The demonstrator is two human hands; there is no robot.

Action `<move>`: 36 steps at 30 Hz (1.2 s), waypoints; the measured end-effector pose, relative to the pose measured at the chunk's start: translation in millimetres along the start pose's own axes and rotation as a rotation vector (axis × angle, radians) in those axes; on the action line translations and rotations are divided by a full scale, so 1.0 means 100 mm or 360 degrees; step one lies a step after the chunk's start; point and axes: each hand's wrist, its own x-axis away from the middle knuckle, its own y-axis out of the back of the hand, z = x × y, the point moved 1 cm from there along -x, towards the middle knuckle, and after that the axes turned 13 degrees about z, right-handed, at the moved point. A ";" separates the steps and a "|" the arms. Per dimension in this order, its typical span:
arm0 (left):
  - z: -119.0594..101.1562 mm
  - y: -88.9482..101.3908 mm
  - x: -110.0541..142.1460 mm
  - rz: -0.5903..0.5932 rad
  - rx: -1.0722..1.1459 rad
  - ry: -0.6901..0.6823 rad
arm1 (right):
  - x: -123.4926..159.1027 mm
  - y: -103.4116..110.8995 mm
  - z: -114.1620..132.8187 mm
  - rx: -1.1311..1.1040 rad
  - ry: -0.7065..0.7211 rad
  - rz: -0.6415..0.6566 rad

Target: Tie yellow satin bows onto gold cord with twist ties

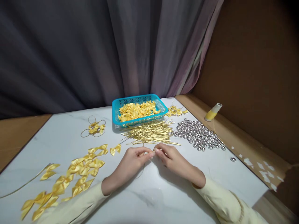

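My left hand (pixel 134 159) and my right hand (pixel 172 159) meet low over the white table, fingertips almost touching. Between them is a thin gold wire tie (pixel 150 152), pinched by both hands; a fine strand also hangs below the left fingers. Just beyond the fingers lies a heap of straight gold wire ties (pixel 150 132). Satin yellow bows (pixel 84 166) spread across the table to the left of my left hand, one single bow (pixel 115 149) being closest to it. Past my right hand is a pile of small shiny silver rings (pixel 198 134).
A blue basket (pixel 140 122) full of yellow bows stands at the back. Looped bow pieces (pixel 94 128) lie back left, with more bow pieces (pixel 175 110) right of the basket. A yellow thread spool (pixel 213 112) and white scraps (pixel 263 169) are on the right-hand ledge.
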 end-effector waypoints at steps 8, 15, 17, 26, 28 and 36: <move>-0.05 0.01 0.02 0.0005 0.0046 -0.0037 | 0.01 0.01 0.03 -0.0660 -0.0130 0.0226; -0.08 -0.01 0.05 -0.0020 -0.0008 -0.0075 | -0.01 0.00 0.01 -0.0521 -0.0079 -0.0026; -0.08 -0.01 0.05 -0.0040 -0.0056 -0.0066 | -0.01 0.01 0.02 -0.0458 -0.0048 -0.0081; 0.05 -0.02 0.05 -0.0316 -0.0361 -0.0161 | 0.01 0.02 0.04 -0.0167 0.0086 -0.0297; 0.06 -0.03 0.04 -0.0363 -0.0403 -0.0198 | 0.01 0.03 0.04 -0.0211 0.0062 -0.0299; -0.02 -0.02 0.03 -0.0292 -0.0291 -0.0276 | 0.00 0.01 0.01 -0.0622 -0.0153 0.0082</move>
